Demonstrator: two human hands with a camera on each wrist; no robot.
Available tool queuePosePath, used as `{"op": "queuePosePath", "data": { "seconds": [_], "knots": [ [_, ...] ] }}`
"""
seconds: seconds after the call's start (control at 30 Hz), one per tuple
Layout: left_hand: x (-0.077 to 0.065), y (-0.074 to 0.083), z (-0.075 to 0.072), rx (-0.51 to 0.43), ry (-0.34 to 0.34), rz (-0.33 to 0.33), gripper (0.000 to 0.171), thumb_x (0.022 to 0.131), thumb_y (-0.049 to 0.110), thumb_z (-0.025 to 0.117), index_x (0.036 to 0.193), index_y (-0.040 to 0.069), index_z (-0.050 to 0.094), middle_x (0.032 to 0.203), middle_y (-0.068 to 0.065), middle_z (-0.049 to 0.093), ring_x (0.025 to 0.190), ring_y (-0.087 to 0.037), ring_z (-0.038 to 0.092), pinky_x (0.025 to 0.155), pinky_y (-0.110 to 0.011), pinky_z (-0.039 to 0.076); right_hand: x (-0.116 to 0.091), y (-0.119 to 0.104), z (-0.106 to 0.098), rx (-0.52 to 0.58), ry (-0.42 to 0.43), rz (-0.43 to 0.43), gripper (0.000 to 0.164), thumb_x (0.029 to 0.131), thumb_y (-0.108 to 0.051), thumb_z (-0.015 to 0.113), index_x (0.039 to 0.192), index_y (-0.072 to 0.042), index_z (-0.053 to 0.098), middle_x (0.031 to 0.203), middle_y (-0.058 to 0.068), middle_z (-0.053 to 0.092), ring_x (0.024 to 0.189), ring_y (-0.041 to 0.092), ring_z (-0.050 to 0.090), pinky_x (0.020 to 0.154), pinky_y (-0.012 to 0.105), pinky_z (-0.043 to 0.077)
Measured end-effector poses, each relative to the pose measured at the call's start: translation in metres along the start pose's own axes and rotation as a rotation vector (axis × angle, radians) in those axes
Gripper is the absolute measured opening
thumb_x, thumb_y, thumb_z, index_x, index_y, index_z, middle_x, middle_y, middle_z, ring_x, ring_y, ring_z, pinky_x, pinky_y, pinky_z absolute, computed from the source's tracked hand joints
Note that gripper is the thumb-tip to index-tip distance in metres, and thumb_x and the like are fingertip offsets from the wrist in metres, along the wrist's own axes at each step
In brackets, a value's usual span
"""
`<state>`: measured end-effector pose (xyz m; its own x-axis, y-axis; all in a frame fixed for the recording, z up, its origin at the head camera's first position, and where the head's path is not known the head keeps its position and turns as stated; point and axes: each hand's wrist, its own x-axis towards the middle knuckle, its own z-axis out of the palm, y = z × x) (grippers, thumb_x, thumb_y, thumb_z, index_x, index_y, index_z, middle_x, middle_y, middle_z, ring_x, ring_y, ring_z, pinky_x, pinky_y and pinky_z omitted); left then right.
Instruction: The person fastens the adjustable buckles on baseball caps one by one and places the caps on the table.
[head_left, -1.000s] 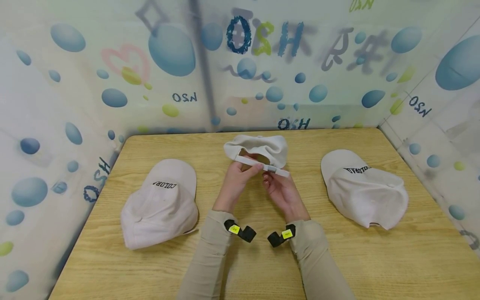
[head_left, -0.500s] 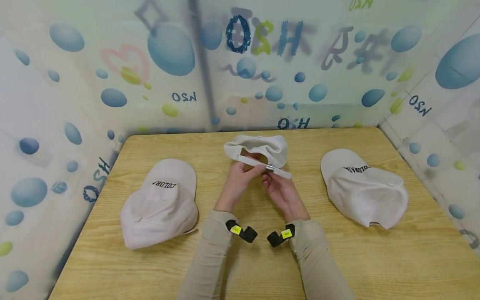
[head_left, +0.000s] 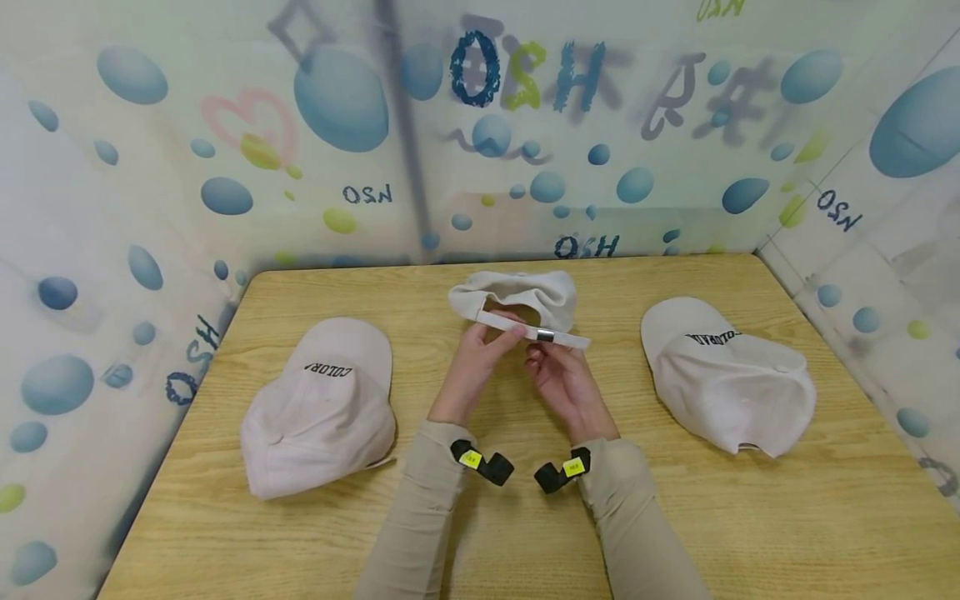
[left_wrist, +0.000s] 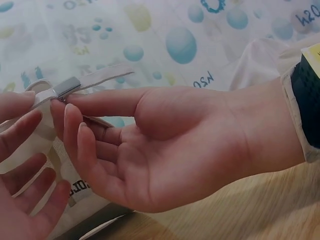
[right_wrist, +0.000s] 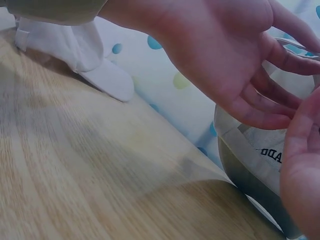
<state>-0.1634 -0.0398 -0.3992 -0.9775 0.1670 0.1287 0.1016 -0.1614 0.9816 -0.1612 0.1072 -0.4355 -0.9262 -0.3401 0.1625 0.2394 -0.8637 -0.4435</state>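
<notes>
A white baseball cap (head_left: 558,292) is at the middle of the table's far side, its rear opening facing me. Across that opening runs its back strap (head_left: 495,321), with a silver metal buckle (head_left: 545,335) and a free tail (head_left: 576,340) sticking out to the right. My left hand (head_left: 474,362) pinches the strap just left of the buckle, thumb on top. My right hand (head_left: 566,383) pinches at the buckle from below, as the left wrist view shows, its other fingers (left_wrist: 90,155) loosely curled. Part of the dark lettering (left_wrist: 77,187) on the cap's front appears in the left wrist view.
A second white cap (head_left: 315,433) with dark lettering lies on the table (head_left: 517,533) at left. A third cap (head_left: 727,383) lies at right. A patterned wall covering (head_left: 480,167) rises behind the table's far edge.
The strap's free tail has shifted further right and tipped slightly upward, and the buckle has turned a little. Both hands stay almost in place; the other two caps have not moved.
</notes>
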Motion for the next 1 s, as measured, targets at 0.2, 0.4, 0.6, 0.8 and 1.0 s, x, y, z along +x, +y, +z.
{"op": "queuePosePath", "data": {
  "seconds": [0.2,0.4,0.6,0.8,1.0],
  "knots": [
    [-0.0011,0.0002,-0.0022,-0.037,0.018,-0.074,0.037,0.08,0.037,0.065,0.105,0.01,0.06,0.112,-0.001,0.054,0.107,-0.015,0.046,0.094,-0.035,0.033,-0.0001,-0.0005,-0.0015,0.01,0.0,-0.009,0.021,0.093,0.003,0.039,0.092,-0.002,0.06,0.085,0.007,0.061,0.071,0.014,0.057,0.065,0.023,0.048],
    [0.0001,-0.0004,-0.0021,-0.051,0.016,-0.07,0.037,0.08,0.033,0.066,0.103,0.005,0.059,0.112,-0.003,0.055,0.105,-0.015,0.047,0.093,-0.034,0.034,0.0005,-0.0005,-0.0019,0.014,-0.002,-0.008,0.021,0.093,0.003,0.04,0.091,-0.002,0.06,0.084,0.007,0.061,0.07,0.014,0.057,0.065,0.023,0.048],
    [0.001,-0.0012,-0.0012,-0.038,0.018,-0.027,0.038,0.079,0.031,0.068,0.108,0.007,0.06,0.114,-0.001,0.056,0.109,-0.014,0.045,0.093,-0.036,0.033,0.0004,-0.0008,-0.0024,0.045,0.006,-0.006,0.017,0.091,0.003,0.043,0.092,-0.001,0.06,0.085,0.008,0.061,0.072,0.015,0.057,0.066,0.024,0.048],
    [0.001,-0.0009,-0.0014,-0.014,0.029,-0.024,0.039,0.078,0.033,0.068,0.109,0.011,0.061,0.113,0.001,0.057,0.108,-0.013,0.046,0.094,-0.035,0.033,-0.0007,-0.0009,-0.0021,0.05,0.006,-0.004,0.016,0.09,0.005,0.044,0.093,0.0,0.06,0.086,0.009,0.06,0.075,0.016,0.057,0.068,0.023,0.048],
    [0.0018,-0.0029,0.0,-0.025,0.026,0.008,0.038,0.08,0.027,0.067,0.11,0.005,0.061,0.112,-0.005,0.058,0.105,-0.016,0.05,0.089,-0.035,0.038,-0.0011,0.0001,-0.0024,0.028,0.021,-0.005,0.012,0.089,0.003,0.049,0.093,-0.001,0.06,0.086,0.008,0.06,0.077,0.016,0.057,0.069,0.023,0.047]
  ]
}}
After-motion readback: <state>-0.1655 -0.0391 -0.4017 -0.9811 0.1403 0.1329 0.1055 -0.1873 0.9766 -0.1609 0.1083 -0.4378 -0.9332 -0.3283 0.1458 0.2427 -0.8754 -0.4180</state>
